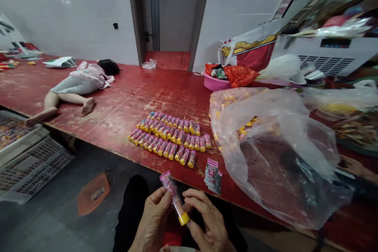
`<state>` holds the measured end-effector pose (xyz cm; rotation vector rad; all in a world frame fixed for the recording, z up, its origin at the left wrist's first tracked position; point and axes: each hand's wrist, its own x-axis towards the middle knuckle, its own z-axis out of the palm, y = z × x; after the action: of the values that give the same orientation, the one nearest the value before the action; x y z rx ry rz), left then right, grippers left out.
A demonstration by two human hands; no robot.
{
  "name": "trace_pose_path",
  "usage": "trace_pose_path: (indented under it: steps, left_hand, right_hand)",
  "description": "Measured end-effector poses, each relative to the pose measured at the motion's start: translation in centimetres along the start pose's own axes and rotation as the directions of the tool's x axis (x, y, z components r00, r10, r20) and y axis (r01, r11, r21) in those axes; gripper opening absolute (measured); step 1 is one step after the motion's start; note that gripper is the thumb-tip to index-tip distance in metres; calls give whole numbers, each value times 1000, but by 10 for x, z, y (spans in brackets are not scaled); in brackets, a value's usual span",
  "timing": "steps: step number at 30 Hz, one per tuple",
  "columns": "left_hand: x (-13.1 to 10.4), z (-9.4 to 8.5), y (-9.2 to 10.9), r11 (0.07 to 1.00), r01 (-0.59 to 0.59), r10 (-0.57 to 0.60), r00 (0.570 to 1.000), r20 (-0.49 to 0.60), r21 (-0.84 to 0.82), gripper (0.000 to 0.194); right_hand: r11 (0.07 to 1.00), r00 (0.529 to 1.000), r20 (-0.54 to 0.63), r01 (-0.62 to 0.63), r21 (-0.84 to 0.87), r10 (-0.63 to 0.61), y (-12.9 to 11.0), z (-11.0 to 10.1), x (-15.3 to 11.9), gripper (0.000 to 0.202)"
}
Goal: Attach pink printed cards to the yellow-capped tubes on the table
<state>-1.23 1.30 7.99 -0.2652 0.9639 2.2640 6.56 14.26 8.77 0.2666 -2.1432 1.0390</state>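
Nearest to us, below the front edge of the red surface (124, 98), we hold a small tube (175, 197) with a pink wrapper and yellow cap between both hands, above our lap. Our left hand (152, 220) pinches the pink upper end with thumb and forefinger, while our right hand (206, 220) closes its grip on the yellow-capped lower end; the tube slants down to the right, seemingly so the wrapper can be turned and smoothed. Both palms face inward, fingers curled, wrists low.

Just beyond the hands, on the surface edge, lies a small stack of pink labels (213, 176), within easy reach. Farther in, finished tubes (169, 137) lie side by side in neat rows, likely for counting. Right of those rows spreads a big clear plastic bag (277, 153), slumped open and holding loose tubes. Behind the bag sits a pink basin (215, 82) with an orange bag. Far left of the rows, a person (76, 86) lies on the surface.
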Motion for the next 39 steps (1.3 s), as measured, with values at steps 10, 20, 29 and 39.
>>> trace_pose_path:
  steps: [10, 20, 29, 39]
  left_hand:
    - [-12, -6, -3, 999, 6, -10, 994, 107, 39, 29]
    - [-12, -8, -5, 999, 11, -15, 995, 95, 42, 31]
    - [-12, -9, -12, 999, 14, -17, 997, 81, 34, 30]
    - [-1, -22, 0, 990, -36, 31, 999, 40, 136, 33]
  right_hand:
    - [998, 990, -132, 43, -49, -49, 1, 22, 0, 28]
    - [998, 987, -150, 61, -2, -61, -1, 27, -3, 35]
    - [995, 980, -179, 81, -49, -89, 1, 29, -6, 32]
    - [996, 998, -70, -11, -85, 5, 12, 31, -21, 24]
